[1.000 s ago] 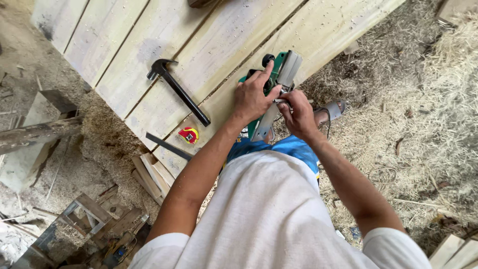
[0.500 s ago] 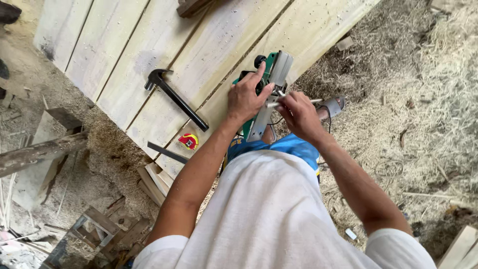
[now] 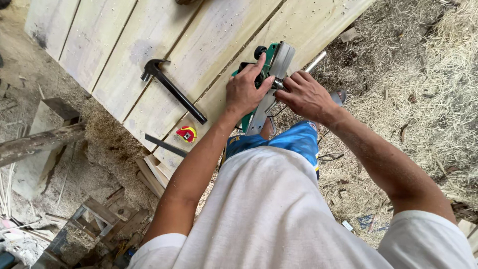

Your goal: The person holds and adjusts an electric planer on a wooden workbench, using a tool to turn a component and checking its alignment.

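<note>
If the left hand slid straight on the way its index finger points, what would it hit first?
The left hand lies on the green planer; its finger points up-right to the black knob just ahead. Past that, probably bare plank, though depth is unclear.

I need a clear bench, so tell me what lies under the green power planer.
The green power planer lies upturned on pale wooden planks, with the left hand and right hand on it. Its body hides the wood directly beneath.

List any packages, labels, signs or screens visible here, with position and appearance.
Red and yellow label: face of a small rounded tape measure lying on the plank table, below the black hammer.
Blue scrap, maybe packaging: among the wood shavings at lower right; too small to tell.
No signs or screens.
</note>
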